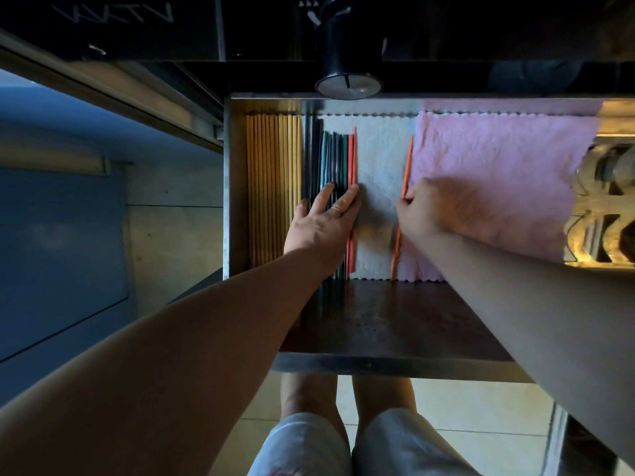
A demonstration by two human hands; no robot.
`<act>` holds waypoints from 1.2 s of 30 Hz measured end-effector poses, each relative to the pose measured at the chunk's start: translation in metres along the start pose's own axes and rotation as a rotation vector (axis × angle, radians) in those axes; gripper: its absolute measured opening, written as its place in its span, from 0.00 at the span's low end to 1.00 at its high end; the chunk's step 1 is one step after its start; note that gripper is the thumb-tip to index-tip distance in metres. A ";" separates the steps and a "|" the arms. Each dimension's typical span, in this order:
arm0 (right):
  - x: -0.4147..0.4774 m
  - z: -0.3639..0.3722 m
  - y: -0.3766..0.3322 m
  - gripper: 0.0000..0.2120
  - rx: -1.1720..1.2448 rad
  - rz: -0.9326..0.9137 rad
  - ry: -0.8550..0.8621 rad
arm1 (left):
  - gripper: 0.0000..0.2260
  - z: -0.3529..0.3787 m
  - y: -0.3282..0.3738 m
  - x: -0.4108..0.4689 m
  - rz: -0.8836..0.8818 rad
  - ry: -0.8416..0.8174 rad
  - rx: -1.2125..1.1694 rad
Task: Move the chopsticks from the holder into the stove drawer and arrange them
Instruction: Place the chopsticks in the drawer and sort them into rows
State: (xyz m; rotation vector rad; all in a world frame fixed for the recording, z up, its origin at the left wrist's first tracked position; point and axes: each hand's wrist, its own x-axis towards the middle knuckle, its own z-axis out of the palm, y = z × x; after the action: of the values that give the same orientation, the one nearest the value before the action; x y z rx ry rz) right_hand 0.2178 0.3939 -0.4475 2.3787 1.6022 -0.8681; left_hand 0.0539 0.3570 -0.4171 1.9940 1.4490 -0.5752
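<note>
L hand lies flat, fingers straight, on the chopsticks rowed in the drawer, prob. to keep them aligned, while R hand pinches a stray orange chopstick, likely to add it.

**Head view (single camera).** A wide-angle camera worn on the person's head faces forward and steeply down, looking almost straight into the open stove drawer. The drawer fills the middle of the frame at close range. Both forearms enter from the lower corners. The left hand and the right hand, which pinches an orange chopstick, lie just above the frame's centre. The top edge takes in a stove knob, seen from above. The bottom edge takes in the person's legs and the tiled floor. Straight edges bow outward toward the frame's borders.
</note>
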 end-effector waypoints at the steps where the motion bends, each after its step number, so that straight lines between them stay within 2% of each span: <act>1: 0.000 0.000 -0.002 0.11 0.002 0.012 -0.030 | 0.36 0.000 -0.001 0.000 0.004 -0.002 -0.005; 6: -0.004 -0.006 -0.011 0.10 0.033 0.075 -0.059 | 0.36 0.004 -0.006 -0.005 0.002 0.002 -0.062; 9: -0.006 -0.003 -0.023 0.06 0.160 0.051 -0.025 | 0.37 0.008 -0.007 -0.007 -0.008 -0.024 -0.077; 11: -0.007 0.002 -0.031 0.03 0.213 0.029 -0.066 | 0.38 0.008 -0.006 -0.006 -0.016 -0.033 -0.075; 15: -0.007 0.013 -0.039 0.10 0.222 0.023 -0.200 | 0.39 0.006 -0.005 -0.008 -0.065 -0.043 -0.082; 17: -0.009 0.016 -0.040 0.14 0.217 0.047 -0.181 | 0.40 0.008 -0.006 -0.008 -0.101 -0.038 -0.092; 20: -0.014 0.016 -0.040 0.12 0.197 0.028 -0.157 | 0.41 0.010 -0.007 -0.008 -0.109 -0.042 -0.102; 24: -0.023 0.012 -0.042 0.11 0.215 0.001 -0.209 | 0.42 0.010 -0.006 -0.007 -0.112 -0.055 -0.103; 29: -0.025 0.006 -0.038 0.09 0.321 0.065 -0.239 | 0.42 0.002 -0.005 -0.008 -0.121 -0.131 -0.080; 33: -0.038 -0.009 -0.030 0.07 0.496 0.172 -0.320 | 0.38 -0.015 0.003 -0.021 -0.132 -0.230 -0.137; 36: -0.058 -0.032 -0.017 0.06 0.497 0.179 -0.330 | 0.35 -0.031 0.015 -0.042 -0.203 -0.304 -0.200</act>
State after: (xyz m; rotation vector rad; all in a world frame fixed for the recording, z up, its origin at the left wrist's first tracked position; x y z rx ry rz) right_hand 0.1998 0.3677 -0.3871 2.4425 1.1261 -1.6709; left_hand 0.0553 0.3458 -0.3640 1.5408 1.4626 -0.7526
